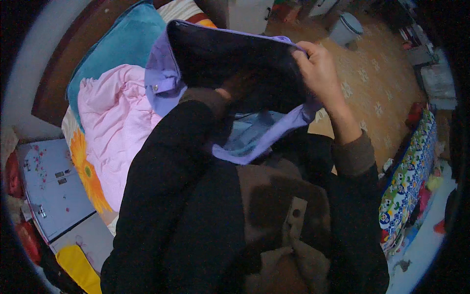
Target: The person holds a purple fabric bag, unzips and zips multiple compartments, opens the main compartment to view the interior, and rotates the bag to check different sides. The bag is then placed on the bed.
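A lilac fabric bag [161, 66] hangs before me with its wide mouth spread and a deeply shadowed inside. A strap or tab with a round metal snap shows on its left side. My right hand [317, 68] pinches the far right corner of the rim, thumb on the inner side. Through the mouth reaches my left hand [235, 88], its wrist past the near rim. Darkness hides those fingers, so I cannot tell what they touch. Pale bluish material [253, 128] is visible inside the near part of the bag.
A bed on the left holds a pink quilt [117, 106] and a teal cushion [121, 47]. Beside it stands a pale cabinet [55, 183]. A white bin [345, 29] is on the patterned floor [367, 81]. Patterned cloth [407, 180] lies at the right.
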Available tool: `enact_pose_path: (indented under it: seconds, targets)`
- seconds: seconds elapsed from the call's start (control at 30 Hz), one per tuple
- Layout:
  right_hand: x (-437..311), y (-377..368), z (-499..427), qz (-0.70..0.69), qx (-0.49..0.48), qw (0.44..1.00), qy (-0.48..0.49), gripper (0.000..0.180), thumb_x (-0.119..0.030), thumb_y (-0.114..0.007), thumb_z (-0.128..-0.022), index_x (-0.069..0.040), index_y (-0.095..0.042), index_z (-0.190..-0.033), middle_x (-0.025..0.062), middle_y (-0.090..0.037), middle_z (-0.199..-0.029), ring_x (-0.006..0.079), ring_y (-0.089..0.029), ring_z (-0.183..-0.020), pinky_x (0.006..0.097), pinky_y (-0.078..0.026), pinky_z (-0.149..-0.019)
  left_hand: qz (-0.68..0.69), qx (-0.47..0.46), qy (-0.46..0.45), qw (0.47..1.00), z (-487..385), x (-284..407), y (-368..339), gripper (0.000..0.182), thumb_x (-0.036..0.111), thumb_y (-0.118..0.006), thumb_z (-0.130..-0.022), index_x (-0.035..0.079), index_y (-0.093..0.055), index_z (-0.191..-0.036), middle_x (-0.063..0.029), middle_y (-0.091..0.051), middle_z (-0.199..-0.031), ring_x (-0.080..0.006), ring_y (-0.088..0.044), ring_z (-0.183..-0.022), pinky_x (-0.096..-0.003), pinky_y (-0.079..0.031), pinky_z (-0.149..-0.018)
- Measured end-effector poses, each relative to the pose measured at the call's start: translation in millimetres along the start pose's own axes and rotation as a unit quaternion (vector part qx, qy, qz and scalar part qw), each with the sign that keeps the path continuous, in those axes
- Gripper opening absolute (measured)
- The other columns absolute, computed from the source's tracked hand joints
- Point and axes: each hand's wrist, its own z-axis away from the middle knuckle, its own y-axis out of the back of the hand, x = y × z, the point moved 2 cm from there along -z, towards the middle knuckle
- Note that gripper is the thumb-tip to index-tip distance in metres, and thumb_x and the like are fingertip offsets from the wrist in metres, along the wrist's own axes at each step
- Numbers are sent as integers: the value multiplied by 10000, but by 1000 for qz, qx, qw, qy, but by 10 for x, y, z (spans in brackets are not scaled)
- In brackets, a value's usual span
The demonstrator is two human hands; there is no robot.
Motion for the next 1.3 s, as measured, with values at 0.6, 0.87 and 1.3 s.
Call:
enact_pose_path:
  seconds: [0.6,0.87,1.3]
  targets:
    - [224,5,-38,-137,-35,981,-130,252,-219,-582,-906,16,-672,-927,55,-662,-708,110,-572,-629,295,-463,-596,23,71,17,997,-237,14,-44,413,219,-624,-817,-24,-580,-1148,-251,-638,-1072,-403,-634,-906,-467,-504,-787]
    - [363,-82,-28,-202,-24,965,-165,263,-236,-583,-920,11,-671,-911,21,-640,-694,95,-548,-618,283,-455,-584,24,87,-10,996,-501,264,72,415,242,-630,-821,-24,-588,-1136,-249,-643,-1060,-397,-636,-906,-461,-503,-788]
    - [354,5,48,-238,0,957,-167,247,-228,-591,-912,5,-672,-910,-14,-628,-726,65,-535,-657,243,-435,-601,22,79,8,997,-410,156,-8,422,279,-640,-826,-24,-602,-1117,-245,-651,-1041,-387,-640,-905,-453,-502,-790]
